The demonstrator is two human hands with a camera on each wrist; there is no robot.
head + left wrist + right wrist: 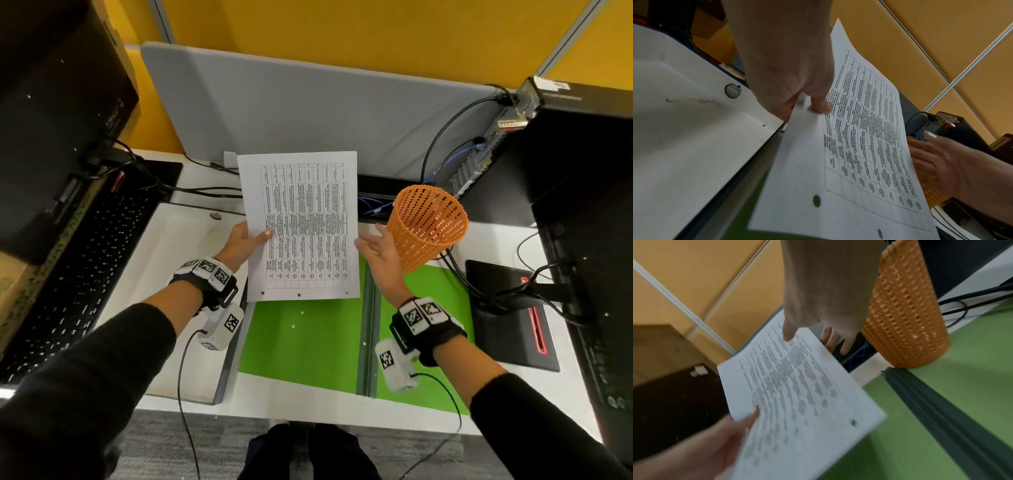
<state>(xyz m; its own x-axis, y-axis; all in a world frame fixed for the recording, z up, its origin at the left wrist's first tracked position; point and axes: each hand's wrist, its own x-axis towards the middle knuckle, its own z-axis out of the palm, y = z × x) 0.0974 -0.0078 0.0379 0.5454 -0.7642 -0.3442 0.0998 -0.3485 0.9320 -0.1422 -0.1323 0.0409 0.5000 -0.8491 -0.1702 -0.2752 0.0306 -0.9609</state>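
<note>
The printed sheet (301, 226) is held in the air above the left leaf of the open green folder (301, 339), which lies flat on the desk. The punched edge faces the person, and green shows through the holes. Judged from this, the sheet is kept low and nearly level so that it can be lined up with the folder for filing.

The left hand (245, 240) pinches the sheet at the middle of its left edge, thumb on the printed face and fingers underneath. A mid-edge hold of this kind probably keeps the paper from drooping at either end. The forearm comes in from the lower left with the wrist raised off the desk.

The right hand (380, 246) holds nothing. Its fingers are straight and spread, palm turned towards the sheet, and the thumb tip lies at the right edge – contact cannot be confirmed. It stands between the sheet and the orange basket (428, 226), just beside both, and is likely placed to take a second hold.

The metal spine (368, 325) of the folder runs under the right wrist.
</note>
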